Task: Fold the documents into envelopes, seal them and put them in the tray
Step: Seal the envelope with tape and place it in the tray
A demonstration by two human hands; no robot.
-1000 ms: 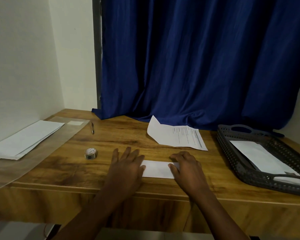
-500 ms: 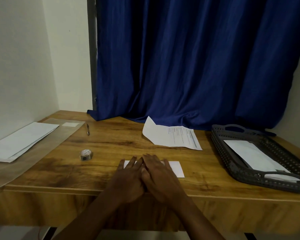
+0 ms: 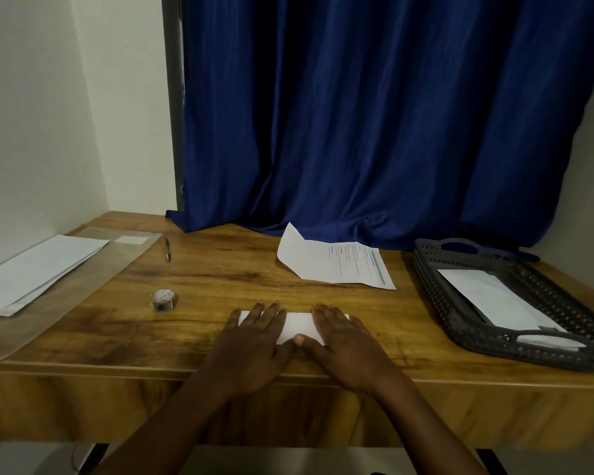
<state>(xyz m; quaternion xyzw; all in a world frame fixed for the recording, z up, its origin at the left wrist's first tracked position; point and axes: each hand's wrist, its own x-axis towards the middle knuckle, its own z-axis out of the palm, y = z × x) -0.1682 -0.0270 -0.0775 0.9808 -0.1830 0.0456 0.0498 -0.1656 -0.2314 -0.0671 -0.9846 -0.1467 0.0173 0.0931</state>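
A folded white document (image 3: 299, 325) lies flat near the desk's front edge. My left hand (image 3: 252, 341) presses palm-down on its left part, fingers spread. Over the right part lies my right hand (image 3: 343, 341), also flat, and the two thumbs meet at the paper's near edge. Behind it rests a printed document (image 3: 336, 262) with one corner curled up. A dark perforated tray (image 3: 439, 303) at the right holds a white envelope (image 3: 494, 299). White envelopes (image 3: 38, 269) are stacked at the far left on a clear plastic sleeve (image 3: 83, 296).
A small roll of tape (image 3: 164, 299) sits left of my hands, and a pen (image 3: 167, 249) lies further back. The blue curtain (image 3: 374, 114) hangs behind the wooden desk (image 3: 220, 279). A white wall borders the left side.
My hands were spread apart, came together over the middle of the folded paper, and now have slid apart again along it. The camera tilted up slightly.
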